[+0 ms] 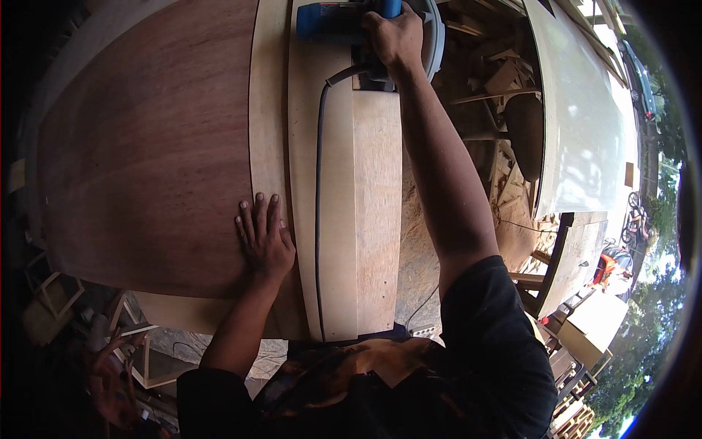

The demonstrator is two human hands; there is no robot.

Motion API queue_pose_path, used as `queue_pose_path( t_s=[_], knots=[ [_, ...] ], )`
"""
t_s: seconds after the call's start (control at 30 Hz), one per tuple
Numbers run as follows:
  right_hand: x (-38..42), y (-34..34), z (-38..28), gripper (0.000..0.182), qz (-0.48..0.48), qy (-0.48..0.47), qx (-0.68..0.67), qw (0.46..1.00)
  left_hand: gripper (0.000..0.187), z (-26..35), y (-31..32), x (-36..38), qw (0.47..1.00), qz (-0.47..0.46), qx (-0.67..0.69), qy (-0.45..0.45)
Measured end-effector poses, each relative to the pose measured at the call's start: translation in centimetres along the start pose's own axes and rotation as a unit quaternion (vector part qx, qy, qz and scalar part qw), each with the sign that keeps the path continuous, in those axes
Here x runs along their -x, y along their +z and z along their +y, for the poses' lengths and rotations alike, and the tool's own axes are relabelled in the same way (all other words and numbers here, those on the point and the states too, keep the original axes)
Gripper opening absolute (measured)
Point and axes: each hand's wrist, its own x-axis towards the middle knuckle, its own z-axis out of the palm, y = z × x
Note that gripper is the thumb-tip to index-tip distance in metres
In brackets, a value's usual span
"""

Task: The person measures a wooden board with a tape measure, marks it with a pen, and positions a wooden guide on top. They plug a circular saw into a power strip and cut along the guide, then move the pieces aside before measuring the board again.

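Note:
At the far end of the boards my right hand (397, 40) is wrapped round the handle of a blue circular saw (322, 20), whose top is cut off by the frame's upper edge. The saw's dark power cord (319, 183) runs back toward my body along a pale board (338, 219). My left hand (267, 238) lies flat with its fingers spread, pressing on the pale strip (269, 110) and the edge of the reddish plywood sheet (146, 146). Right of the pale board is a rougher wooden strip (378, 219). The saw blade is hidden.
A pale glossy panel (585, 132) stands to the right. Wood offcuts (504, 80) and sawdust lie on the ground between it and the boards. Wooden frames (150, 358) and another person (110, 380) are at lower left. An orange motorbike (610, 267) is at far right.

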Motion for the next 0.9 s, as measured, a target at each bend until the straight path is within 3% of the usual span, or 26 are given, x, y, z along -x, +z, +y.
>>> queue_pose_path(
  t_s=[0.57,0.9],
  knots=[
    [-7.7,2.1,0.1,0.03,0.005,-0.008,0.029,1.0,0.048,0.0,-0.5,-0.5,1.0,-0.023,-0.005,0.003],
    [-11.8,3.4,0.3,0.036,0.034,-0.026,0.061,0.997,0.048,-0.1,-0.7,-0.7,0.999,-0.053,-0.007,-0.005]
  ],
)
